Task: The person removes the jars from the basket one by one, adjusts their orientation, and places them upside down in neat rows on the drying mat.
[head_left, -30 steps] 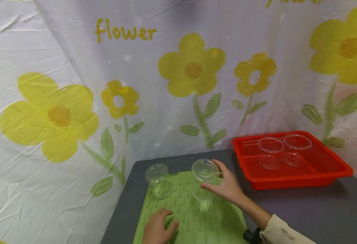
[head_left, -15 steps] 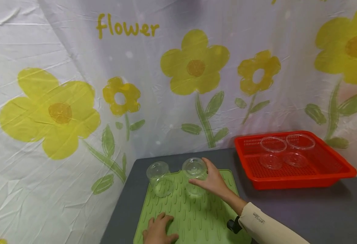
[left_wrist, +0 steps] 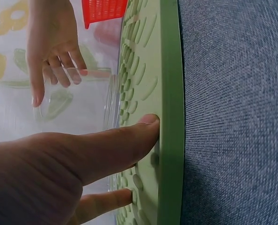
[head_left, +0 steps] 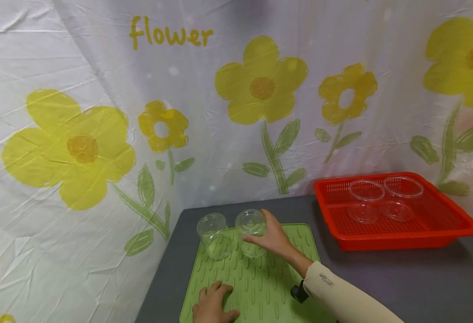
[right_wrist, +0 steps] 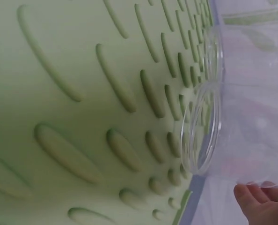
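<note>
My right hand [head_left: 274,237] grips a clear plastic cup [head_left: 251,220] by its side, thumb on the near side. The cup is upside down, its rim at the green ridged mat [head_left: 256,287], as the right wrist view shows with the cup's wall [right_wrist: 251,136]. Close on its left is a second clear cup [head_left: 216,237], also inverted near the mat's far left corner. My left hand [head_left: 212,305] rests at the near left part of the mat, holding nothing. In the left wrist view its thumb [left_wrist: 125,143] and a fingertip touch the mat.
A red perforated plastic basket [head_left: 402,242] stands at the back right with two clear cups [head_left: 363,213] inside, rims up. Dark grey tabletop [head_left: 402,282] surrounds the mat. A white curtain [head_left: 228,179] with yellow flowers hangs behind and at the left.
My right hand has carried its cup left and down to the mat, beside the other cup. My left hand has lowered and spread slightly on the mat.
</note>
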Available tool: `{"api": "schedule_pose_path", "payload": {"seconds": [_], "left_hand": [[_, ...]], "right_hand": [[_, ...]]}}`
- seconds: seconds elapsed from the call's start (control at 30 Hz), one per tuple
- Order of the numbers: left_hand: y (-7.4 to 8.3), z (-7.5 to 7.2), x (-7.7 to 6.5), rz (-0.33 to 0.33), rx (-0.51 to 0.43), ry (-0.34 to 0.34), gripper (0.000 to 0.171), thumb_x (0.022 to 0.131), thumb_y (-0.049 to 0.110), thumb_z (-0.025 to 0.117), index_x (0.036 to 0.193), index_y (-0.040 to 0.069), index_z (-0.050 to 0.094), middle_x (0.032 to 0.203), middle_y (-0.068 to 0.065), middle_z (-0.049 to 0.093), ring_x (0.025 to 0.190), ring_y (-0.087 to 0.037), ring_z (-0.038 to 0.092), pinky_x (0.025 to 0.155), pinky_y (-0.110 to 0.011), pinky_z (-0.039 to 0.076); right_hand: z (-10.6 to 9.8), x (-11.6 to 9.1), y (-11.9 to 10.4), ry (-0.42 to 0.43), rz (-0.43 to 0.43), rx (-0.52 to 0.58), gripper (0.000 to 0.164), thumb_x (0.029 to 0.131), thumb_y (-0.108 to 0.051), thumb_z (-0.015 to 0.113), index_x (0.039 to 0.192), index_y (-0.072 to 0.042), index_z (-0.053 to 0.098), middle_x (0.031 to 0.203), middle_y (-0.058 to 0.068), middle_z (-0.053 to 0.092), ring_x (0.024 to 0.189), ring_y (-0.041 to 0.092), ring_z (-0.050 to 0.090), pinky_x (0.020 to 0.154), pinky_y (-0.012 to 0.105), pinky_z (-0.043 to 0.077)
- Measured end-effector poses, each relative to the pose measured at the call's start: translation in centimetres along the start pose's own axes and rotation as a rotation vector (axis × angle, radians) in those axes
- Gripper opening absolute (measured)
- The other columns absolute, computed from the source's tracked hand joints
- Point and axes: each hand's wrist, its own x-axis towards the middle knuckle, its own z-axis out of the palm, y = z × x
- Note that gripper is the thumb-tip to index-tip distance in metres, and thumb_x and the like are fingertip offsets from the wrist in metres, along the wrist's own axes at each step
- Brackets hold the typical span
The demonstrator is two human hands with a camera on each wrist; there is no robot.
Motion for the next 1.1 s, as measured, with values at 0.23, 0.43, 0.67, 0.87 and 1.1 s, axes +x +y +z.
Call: {"api": "schedule_pose_path", "payload": {"seconds": [0.23, 0.43, 0.67, 0.87, 1.1], "left_hand": [[0.0, 0.08, 0.13, -0.004, 0.0, 0.007, 0.05, 0.074, 0.035, 0.092, 0.117, 0.022, 0.071, 0.142, -0.019, 0.056, 0.131, -0.065, 0.039, 0.088, -0.085, 0.036], [-0.22, 0.16, 0.13, -0.009, 0.005, 0.001, 0.05, 0.073, 0.035, 0.092, 0.117, 0.021, 0.071, 0.142, -0.019, 0.056, 0.131, -0.066, 0.039, 0.087, -0.085, 0.036], [-0.27, 0.34, 0.05, -0.002, 0.01, 0.003, 0.048, 0.075, 0.034, 0.091, 0.116, 0.021, 0.071, 0.14, -0.02, 0.057, 0.13, -0.066, 0.039, 0.087, -0.085, 0.037], [-0.17, 0.29, 0.01, 0.004, 0.009, 0.006, 0.047, 0.075, 0.033, 0.091, 0.116, 0.021, 0.071, 0.14, -0.02, 0.057, 0.13, -0.067, 0.039, 0.087, -0.085, 0.036], [-0.23, 0.16, 0.21, -0.004, 0.009, -0.016, 0.047, 0.076, 0.034, 0.09, 0.116, 0.02, 0.071, 0.14, -0.021, 0.056, 0.13, -0.067, 0.038, 0.087, -0.085, 0.036]], "right_hand": [[0.48, 0.56, 0.01, -0.007, 0.007, -0.018, 0.108, 0.08, -0.048, 0.086, 0.159, -0.002, 0.028, 0.162, 0.025, 0.033, 0.147, 0.046, 0.037, 0.111, 0.066, 0.041], [0.79, 0.93, 0.1, -0.014, 0.023, -0.055, 0.108, 0.081, -0.049, 0.084, 0.159, -0.001, 0.027, 0.162, 0.026, 0.033, 0.147, 0.046, 0.037, 0.111, 0.065, 0.041], [0.76, 0.91, -0.14, -0.029, 0.015, -0.056, 0.108, 0.081, -0.049, 0.084, 0.159, 0.0, 0.027, 0.162, 0.026, 0.033, 0.147, 0.047, 0.036, 0.11, 0.066, 0.041], [0.51, 0.88, -0.18, -0.035, 0.016, -0.062, 0.11, 0.08, -0.049, 0.085, 0.159, -0.001, 0.027, 0.162, 0.026, 0.033, 0.147, 0.048, 0.036, 0.109, 0.067, 0.042], [0.33, 0.9, 0.18, -0.057, 0.012, -0.054, 0.113, 0.08, -0.046, 0.086, 0.161, -0.001, 0.022, 0.164, 0.027, 0.029, 0.149, 0.048, 0.032, 0.111, 0.068, 0.039]]}}
